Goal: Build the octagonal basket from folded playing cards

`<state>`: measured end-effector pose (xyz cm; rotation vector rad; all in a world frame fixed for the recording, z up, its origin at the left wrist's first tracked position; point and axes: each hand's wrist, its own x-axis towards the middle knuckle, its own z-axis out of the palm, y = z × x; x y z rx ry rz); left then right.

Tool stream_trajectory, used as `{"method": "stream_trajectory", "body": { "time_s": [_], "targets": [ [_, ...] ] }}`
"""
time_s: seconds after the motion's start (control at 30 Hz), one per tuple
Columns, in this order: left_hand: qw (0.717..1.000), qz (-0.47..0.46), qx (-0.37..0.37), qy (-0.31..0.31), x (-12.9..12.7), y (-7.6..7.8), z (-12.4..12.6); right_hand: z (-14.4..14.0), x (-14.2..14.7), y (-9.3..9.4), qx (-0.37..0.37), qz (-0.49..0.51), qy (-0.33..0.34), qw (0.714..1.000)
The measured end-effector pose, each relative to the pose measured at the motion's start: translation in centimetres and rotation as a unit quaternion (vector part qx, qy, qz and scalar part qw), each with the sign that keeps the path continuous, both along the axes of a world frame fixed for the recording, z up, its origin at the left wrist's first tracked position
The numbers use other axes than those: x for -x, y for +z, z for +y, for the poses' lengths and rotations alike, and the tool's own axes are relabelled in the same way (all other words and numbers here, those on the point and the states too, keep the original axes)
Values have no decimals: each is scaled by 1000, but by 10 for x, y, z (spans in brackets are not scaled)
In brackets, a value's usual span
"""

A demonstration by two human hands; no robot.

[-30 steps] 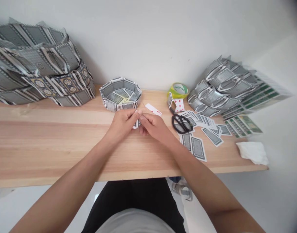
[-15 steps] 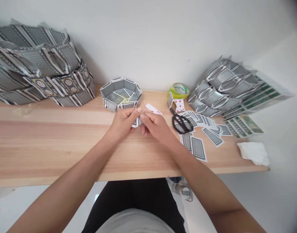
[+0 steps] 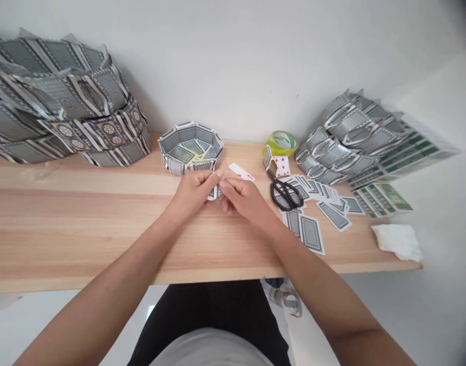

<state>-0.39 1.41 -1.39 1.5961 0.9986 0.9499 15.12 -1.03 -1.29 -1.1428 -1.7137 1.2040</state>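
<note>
Playing cards (image 3: 213,193) with grey patterned backs are pinched between my two hands over the middle of the table. My left hand (image 3: 196,190) closes on their left side, thumb on top. From the other side my right hand (image 3: 242,197) grips them, its thumb and fingers pressed together near the left thumb. My fingers cover most of the cards, so any folds are hidden. Just beyond lies a face-up card (image 3: 242,172) with red marks. Behind my left hand stands a round basket (image 3: 172,165) made of folded cards, with loose cards and something yellowish inside.
Black-handled scissors (image 3: 286,195) rest on spread cards (image 3: 312,233) to the right. Behind them are a yellow-green tape roll (image 3: 279,143) and a bent red-diamond card (image 3: 282,165). Folded-card stacks (image 3: 103,129) rise at left and, as more stacks (image 3: 339,137), at right. A white cloth (image 3: 397,240) lies at the right edge.
Almost nothing differs. Both hands keep their grip on the cards in the same place, with only a very slight shift of the fingers and the camera.
</note>
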Motion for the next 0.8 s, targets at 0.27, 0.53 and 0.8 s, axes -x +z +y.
{"method": "stream_trajectory", "body": {
  "time_s": [0.27, 0.53, 0.8],
  "targets": [
    [998, 40, 34, -21, 2, -4, 4, -1, 1, -4, 8, -46, 13, 999],
    [998, 15, 41, -35, 0, -1, 2, -2, 1, -1, -7, -49, 1, 999],
    [997, 27, 59, -35, 1, -1, 2, -2, 1, -3, -28, -84, -6, 996]
  ]
}}
